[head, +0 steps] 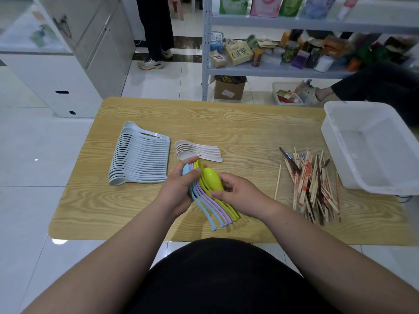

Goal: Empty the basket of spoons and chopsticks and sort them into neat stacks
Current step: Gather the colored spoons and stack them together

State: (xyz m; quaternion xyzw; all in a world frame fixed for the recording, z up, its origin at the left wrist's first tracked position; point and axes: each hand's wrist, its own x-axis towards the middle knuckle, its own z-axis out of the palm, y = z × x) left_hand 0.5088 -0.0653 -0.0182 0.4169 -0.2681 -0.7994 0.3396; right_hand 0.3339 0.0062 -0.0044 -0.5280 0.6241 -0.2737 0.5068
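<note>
Where the hands meet: left hand (179, 191) curls round a fan of nested coloured spoons (205, 197) above the table (226, 123).
Right hand (238, 193): pinches the bowl of the top green spoon (212, 177).
Behind: white spoon stack (140, 159), cream spoon stack (199, 150).
Right side: loose chopsticks (310, 184) beside the white basket (335, 155).

basket (335, 141) cut at right, shelf goods (294, 51) blurred, coloured spoons (209, 175) partly behind left hand (179, 191)

Prob. a small shop: metal shelving (260, 21) w/ packaged goods (239, 52) (boxes, pouches), glass counter (27, 30) at left.
</note>
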